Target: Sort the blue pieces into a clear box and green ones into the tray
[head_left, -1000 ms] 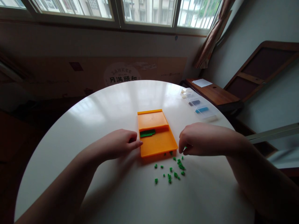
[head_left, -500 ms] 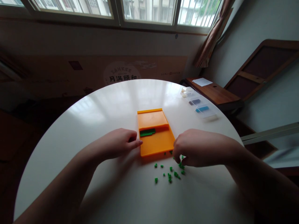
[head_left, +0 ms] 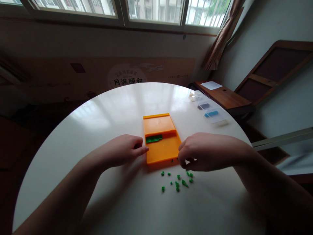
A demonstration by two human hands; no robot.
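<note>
An orange plastic box (head_left: 162,153) lies open on the white round table, its lid folded back. Inside, along the hinge side, sits a row of joined small green bricks (head_left: 154,138). My left hand (head_left: 132,146) is closed at the box's left edge, thumb tip on the rim. Fingers pinched, my right hand (head_left: 193,151) hovers by the box's lower right corner; whatever is between its fingertips is hidden. Several loose green bricks (head_left: 177,186) are scattered on the table below the box and under the right hand.
Clear plastic cases (head_left: 215,117) with blue, dark and pale pieces lie at the table's right far edge. Beyond them stands a brown wooden chair or stand (head_left: 227,96) with a white paper (head_left: 211,85) on it. Windows line the far wall.
My right hand has lifted slightly up and left, from the loose green bricks towards the box's corner. My left hand stays at the box's left edge.
</note>
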